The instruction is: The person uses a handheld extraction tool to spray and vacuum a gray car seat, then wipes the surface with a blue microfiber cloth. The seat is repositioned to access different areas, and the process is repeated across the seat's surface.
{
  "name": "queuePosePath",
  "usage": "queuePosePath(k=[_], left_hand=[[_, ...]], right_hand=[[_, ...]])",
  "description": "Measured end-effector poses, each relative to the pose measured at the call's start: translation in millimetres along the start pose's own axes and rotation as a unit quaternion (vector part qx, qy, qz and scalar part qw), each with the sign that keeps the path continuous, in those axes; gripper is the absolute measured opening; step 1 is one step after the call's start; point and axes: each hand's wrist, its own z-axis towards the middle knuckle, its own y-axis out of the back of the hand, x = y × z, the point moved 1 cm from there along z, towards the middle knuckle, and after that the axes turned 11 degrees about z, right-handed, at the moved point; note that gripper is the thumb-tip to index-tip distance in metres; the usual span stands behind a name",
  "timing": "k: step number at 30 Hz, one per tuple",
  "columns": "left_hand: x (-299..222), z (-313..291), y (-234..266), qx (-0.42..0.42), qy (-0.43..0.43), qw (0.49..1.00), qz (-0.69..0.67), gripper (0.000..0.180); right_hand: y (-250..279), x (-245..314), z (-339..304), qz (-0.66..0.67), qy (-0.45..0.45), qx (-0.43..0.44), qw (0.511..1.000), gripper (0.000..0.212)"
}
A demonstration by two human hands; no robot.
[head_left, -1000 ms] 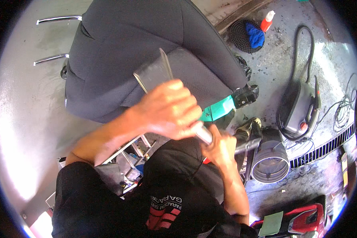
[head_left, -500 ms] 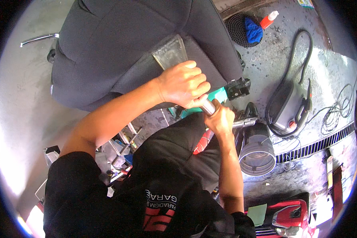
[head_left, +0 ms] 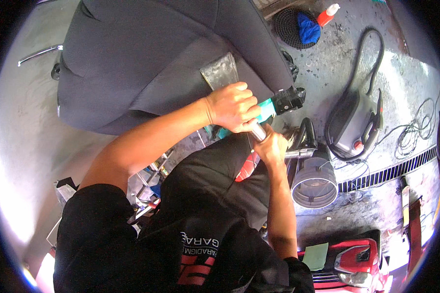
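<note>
A dark grey cloth car seat [head_left: 132, 63] spreads across the upper left. Against its fabric lies the flat, clear flared head of an upholstery extractor wand [head_left: 221, 72]. Just behind that head, my left hand [head_left: 233, 107] is wrapped round the wand with its knuckles up. Lower down, my right hand [head_left: 271, 146] grips the shiny metal tube, close to my left hand. A black bracket [head_left: 288, 100] and a teal piece [head_left: 266, 110] show at the seat's near right corner.
On the floor at right stand a grey steam-cleaner-like machine [head_left: 348, 126] with a black hose and a grey cylindrical container [head_left: 315, 188]. Farther off are a round black grate [head_left: 284, 34], a blue cloth [head_left: 308, 30] and a red bottle [head_left: 326, 17]. A red car-front part [head_left: 349, 259] lies lower right.
The wand's head has slid over the seat fabric toward me and to the right, both hands keeping their grip. The whole view has shifted slightly.
</note>
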Motion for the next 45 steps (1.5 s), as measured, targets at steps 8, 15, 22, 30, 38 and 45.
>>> queuePosePath(k=[8,15,22,30,38,45], left_hand=[[-13.0,-1.9,-30.2,-0.014,-0.009,1.0,-0.025,0.03],[-24.9,-3.5,-55.2,0.007,-0.017,0.999,-0.033,0.028],[-39.4,-4.0,-84.1,-0.008,-0.02,0.998,-0.056,0.027],[-58.9,-1.0,-129.5,-0.003,-0.019,0.995,-0.093,0.027],[-71.0,-4.8,-167.4,0.001,-0.02,0.992,-0.122,0.028],[-82.5,-6.5,-196.6,-0.001,-0.021,0.989,-0.149,0.03]], right_hand=[[-12.1,-28.3,-7.6,-0.011,-0.018,0.002,1.0,0.04],[-19.4,-49.4,-13.9,-0.023,-0.048,0.007,0.999,0.047],[-26.6,-74.4,-21.7,-0.015,-0.063,0.003,0.998,0.043],[-28.5,-109.6,-26.2,-0.014,-0.11,0.018,0.994,0.038],[-39.5,-138.6,-25.7,-0.031,-0.154,0.045,0.986,0.039],[-44.7,-156.8,-33.8,-0.037,-0.184,0.053,0.981,0.036]])
